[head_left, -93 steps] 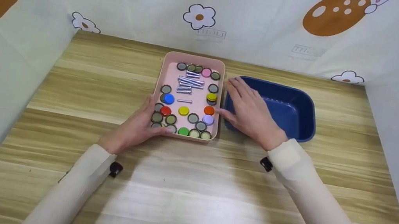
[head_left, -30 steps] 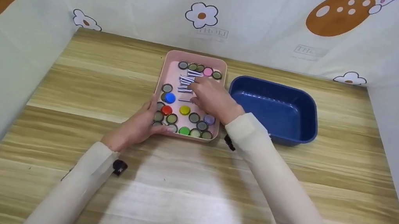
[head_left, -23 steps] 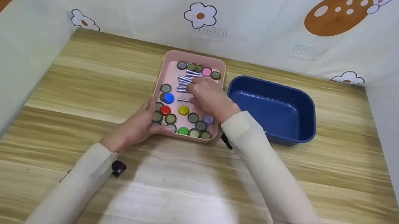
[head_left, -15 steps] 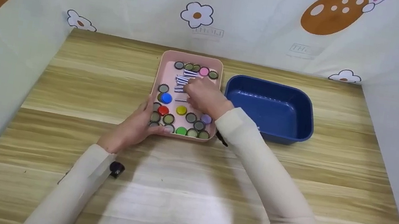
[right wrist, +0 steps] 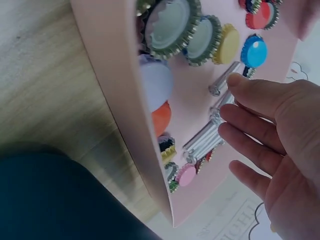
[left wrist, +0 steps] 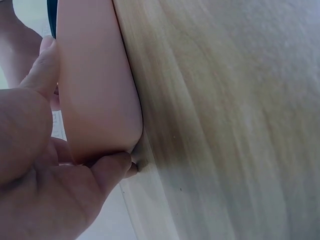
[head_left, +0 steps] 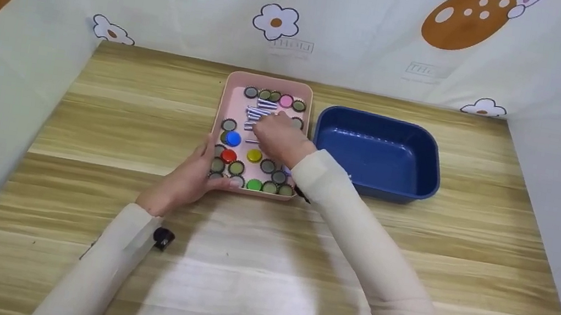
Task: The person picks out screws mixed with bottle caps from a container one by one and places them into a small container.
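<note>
A shallow pink tray (head_left: 269, 81) holds many bottle caps and several silver bolts (head_left: 259, 114). My left hand (head_left: 180, 178) grips its near left corner, thumb over the front rim and fingers along the left side. Over the middle of the tray is my right hand (head_left: 280, 138), fingers pointing down at the bolts. In the right wrist view the thumb (right wrist: 255, 90) and loosely bent fingers (right wrist: 252, 147) hover right at the bolts, with no object seen between them. A yellow cap (head_left: 254, 155), a blue cap (head_left: 233, 139) and a red cap (head_left: 228, 155) lie nearby.
A deep dark blue basin (head_left: 378, 155) stands just right of the tray, with nothing seen inside. Both rest on a wood-grain table (head_left: 250, 286). Patterned cloth walls (head_left: 181, 4) enclose the back and sides.
My right hand has moved left from the basin's rim into the tray over the bolts, and has since shifted slightly toward me. My left hand stays on the tray's corner.
</note>
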Motion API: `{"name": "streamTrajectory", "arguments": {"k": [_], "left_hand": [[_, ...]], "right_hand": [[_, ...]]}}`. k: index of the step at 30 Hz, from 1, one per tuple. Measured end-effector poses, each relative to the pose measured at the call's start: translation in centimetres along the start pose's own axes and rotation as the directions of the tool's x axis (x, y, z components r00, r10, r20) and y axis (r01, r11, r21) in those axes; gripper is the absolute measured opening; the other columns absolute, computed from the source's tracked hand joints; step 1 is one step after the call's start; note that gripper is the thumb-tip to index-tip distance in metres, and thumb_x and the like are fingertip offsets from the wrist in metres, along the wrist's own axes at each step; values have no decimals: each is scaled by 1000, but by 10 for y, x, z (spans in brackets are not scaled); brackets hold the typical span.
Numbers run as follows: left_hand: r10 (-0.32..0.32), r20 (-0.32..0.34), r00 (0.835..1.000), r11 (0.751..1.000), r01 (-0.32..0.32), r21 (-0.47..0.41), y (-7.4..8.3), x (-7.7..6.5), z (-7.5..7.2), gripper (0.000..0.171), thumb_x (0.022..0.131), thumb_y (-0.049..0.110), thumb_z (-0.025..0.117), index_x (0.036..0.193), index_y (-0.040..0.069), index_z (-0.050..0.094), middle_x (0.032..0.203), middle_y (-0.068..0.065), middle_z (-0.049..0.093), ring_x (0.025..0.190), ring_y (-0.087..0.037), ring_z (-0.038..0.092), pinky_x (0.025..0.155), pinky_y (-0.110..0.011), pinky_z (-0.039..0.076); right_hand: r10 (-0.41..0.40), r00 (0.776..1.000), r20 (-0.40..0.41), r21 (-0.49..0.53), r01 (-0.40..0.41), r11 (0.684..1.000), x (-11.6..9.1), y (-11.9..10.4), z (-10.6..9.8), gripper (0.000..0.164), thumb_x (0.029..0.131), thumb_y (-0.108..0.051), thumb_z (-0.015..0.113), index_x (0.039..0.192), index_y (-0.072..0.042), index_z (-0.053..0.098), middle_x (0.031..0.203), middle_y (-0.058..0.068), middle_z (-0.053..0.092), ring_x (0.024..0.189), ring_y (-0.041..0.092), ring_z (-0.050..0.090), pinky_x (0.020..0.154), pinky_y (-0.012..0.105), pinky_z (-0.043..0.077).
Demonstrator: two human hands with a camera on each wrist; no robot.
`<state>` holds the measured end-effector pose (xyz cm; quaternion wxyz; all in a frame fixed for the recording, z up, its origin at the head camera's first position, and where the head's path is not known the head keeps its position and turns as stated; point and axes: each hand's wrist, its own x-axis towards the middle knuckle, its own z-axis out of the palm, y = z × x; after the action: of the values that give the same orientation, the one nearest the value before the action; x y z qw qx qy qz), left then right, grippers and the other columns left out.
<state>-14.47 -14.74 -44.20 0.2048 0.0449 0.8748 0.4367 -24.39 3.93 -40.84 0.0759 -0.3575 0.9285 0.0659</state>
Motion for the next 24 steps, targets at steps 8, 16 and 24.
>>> {"name": "streamTrajectory", "arguments": {"k": [8,16,24], "left_hand": [[1,-2,1000,999,-1,42,0,1,-1,119,90,38,74,158,10,-20,168,-18,2,154,-32,18,128,-52,10],[-26,7,1000,999,26,22,0,0,-1,119,90,41,74,158,16,-21,170,-13,0,156,-30,14,128,-52,8],[-38,14,999,999,38,22,1,0,-1,120,90,43,73,157,18,-23,170,-12,-5,158,-31,7,128,-53,7]], "right_hand": [[-2,999,49,-40,4,999,4,-5,3,25,99,-16,63,120,-6,72,115,11,75,103,26,71,108,43,50],[10,999,47,-34,-8,999,6,-8,3,25,99,-15,63,121,-6,71,115,11,75,104,27,71,113,49,46],[1,1000,10,-35,-1,999,6,-9,4,23,100,-13,61,118,-5,72,112,12,76,99,27,72,111,50,48]]}}
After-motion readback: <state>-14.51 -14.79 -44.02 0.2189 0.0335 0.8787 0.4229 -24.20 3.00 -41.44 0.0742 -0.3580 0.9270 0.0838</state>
